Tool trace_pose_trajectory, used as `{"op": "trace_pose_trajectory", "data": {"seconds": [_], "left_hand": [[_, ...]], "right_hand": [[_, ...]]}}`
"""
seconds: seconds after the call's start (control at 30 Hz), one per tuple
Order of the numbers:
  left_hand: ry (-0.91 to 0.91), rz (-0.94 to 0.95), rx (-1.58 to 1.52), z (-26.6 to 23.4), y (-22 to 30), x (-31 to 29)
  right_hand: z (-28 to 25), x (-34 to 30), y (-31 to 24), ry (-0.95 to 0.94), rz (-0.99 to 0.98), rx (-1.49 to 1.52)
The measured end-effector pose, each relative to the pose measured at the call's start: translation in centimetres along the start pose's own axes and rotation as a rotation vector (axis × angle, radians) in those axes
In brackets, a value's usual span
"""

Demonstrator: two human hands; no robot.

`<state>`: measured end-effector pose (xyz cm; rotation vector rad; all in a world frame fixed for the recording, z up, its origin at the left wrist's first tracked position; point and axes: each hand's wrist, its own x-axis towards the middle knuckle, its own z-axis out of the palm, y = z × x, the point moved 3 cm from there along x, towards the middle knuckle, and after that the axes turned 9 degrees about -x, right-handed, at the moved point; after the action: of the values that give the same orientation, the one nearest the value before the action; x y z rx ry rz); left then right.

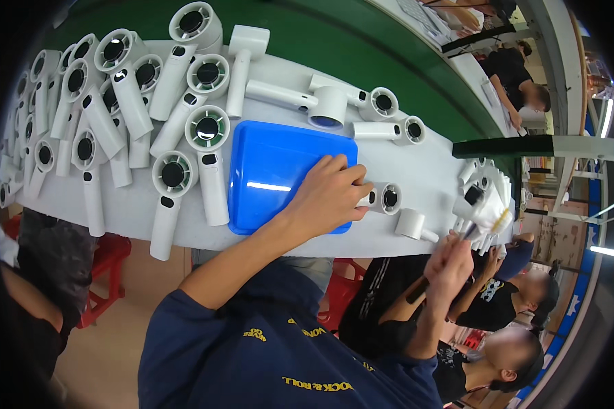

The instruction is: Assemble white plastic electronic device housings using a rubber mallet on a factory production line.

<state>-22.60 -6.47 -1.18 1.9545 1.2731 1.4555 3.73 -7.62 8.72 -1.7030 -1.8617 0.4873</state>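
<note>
A: Where is the left hand [331, 194]?

B: It lies over the right edge of the blue tray [273, 170], near the front edge of the surface [416, 163], fingers curled around the handle of a white handheld fan [383, 198] whose round head sticks out to the right. The hand is closed on it.

A: And the right hand [454, 262]?

B: It is raised off the front right corner, closed around a dark slim tool [419, 290] that I cannot identify, close to a stack of white parts [488, 198].

A: How would that fan handle?

B: I judge it light, stiff moulded plastic, smooth and a little slippery. The straight handle is the place to take it; the ringed head with its dark centre looks more delicate, so better left alone.

A: What else is there?

B: A heap of identical fans [116, 102] crowds the left end, and a few more lie along the back edge.
</note>
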Motion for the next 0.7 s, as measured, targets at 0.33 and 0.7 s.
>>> {"op": "trace_pose_trajectory", "data": {"seconds": [0.33, 0.7], "left_hand": [[-0.131, 0.051, 0.200, 0.2, 0.9, 0.0], [0.034, 0.385, 0.136, -4.2, 9.3, 0.6]], "right_hand": [[3.2, -2.1, 0.0, -0.191, 0.372, 0.562], [2.9, -4.9, -4.0, -0.086, 0.137, 1.161]]}}
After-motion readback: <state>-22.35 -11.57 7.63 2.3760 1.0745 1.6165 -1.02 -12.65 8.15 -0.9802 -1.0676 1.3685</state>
